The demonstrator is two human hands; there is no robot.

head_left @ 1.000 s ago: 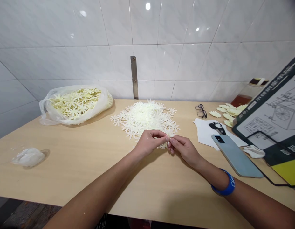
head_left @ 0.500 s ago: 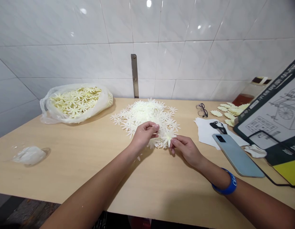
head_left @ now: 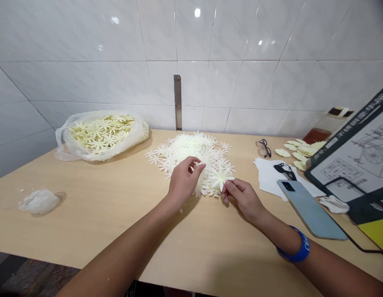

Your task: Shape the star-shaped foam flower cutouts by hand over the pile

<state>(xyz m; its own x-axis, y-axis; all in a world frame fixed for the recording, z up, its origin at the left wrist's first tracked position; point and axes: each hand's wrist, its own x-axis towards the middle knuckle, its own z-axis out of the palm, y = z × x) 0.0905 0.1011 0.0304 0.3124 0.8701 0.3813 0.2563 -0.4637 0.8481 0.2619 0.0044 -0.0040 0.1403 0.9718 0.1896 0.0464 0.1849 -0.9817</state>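
Observation:
Thin pale petal cutouts shaped like flowers form a heap (head_left: 185, 148) in the middle of the table. In front of the heap, my right hand (head_left: 242, 198) pinches one white flower cutout (head_left: 221, 178) by a petal between thumb and fingers, its yellowish centre facing up. My left hand (head_left: 184, 179) hovers over the near side of the heap, thumb and index finger slightly apart, with nothing visible between them. Part of the heap is hidden behind this hand. At the back left, a clear plastic bag (head_left: 66, 123) lies open, full of yellowish flower cutouts (head_left: 101, 132).
On the right lie a blue phone (head_left: 312, 210), white paper (head_left: 265, 177), eyeglasses (head_left: 263, 147) and scalloped pale pieces (head_left: 298, 150). A printed box (head_left: 355, 161) leans there before a jar (head_left: 321, 128). A small clear bag (head_left: 39, 202) lies left; a metal strip (head_left: 178, 103) stands against the tiled wall.
The thumb and index finger of my left hand have parted a little and come away from the cutouts. My right hand keeps hold of the flower cutout. The view has tilted slightly.

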